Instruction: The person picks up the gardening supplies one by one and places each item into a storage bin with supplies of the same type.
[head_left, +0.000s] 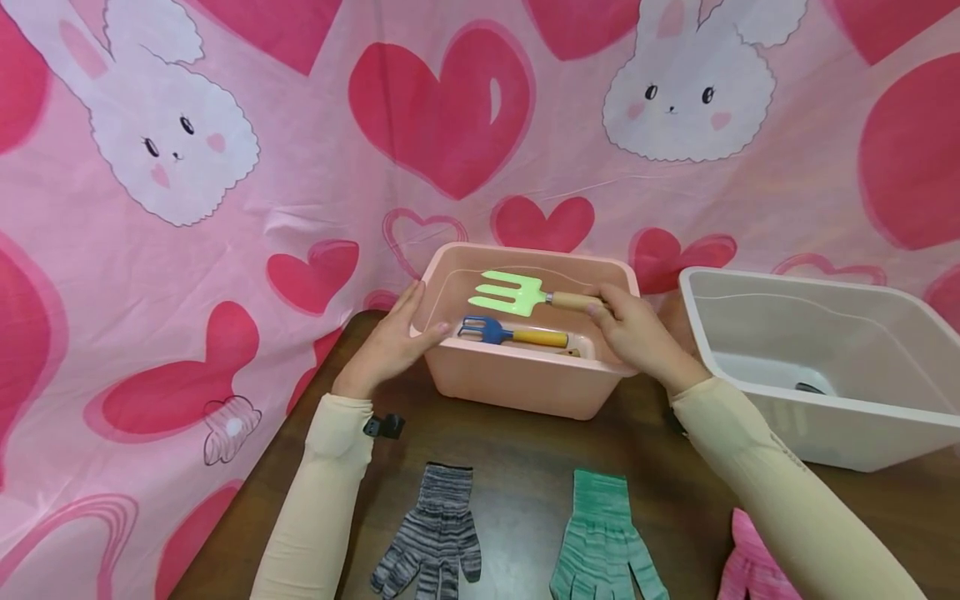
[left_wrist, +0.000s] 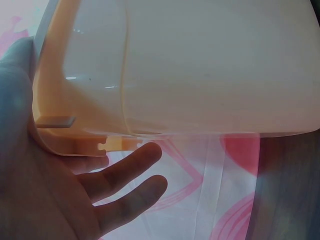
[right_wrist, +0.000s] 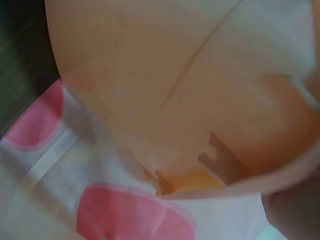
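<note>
A salmon-pink plastic bin stands on the dark table. At its left rim, my left hand grips the bin, thumb over the rim and fingers outside; the left wrist view shows the fingers beside the outer wall. My right hand reaches over the right rim and holds the wooden handle of a light-green hand fork, its tines toward the left inside the bin. Below it lies a blue hand fork with a yellow handle. A small wooden end of another tool shows by the front wall.
A grey bin stands at the right with a small dark object inside. Near the table's front lie a grey-black glove, a green glove and a pink glove. A pink heart-patterned cloth hangs behind.
</note>
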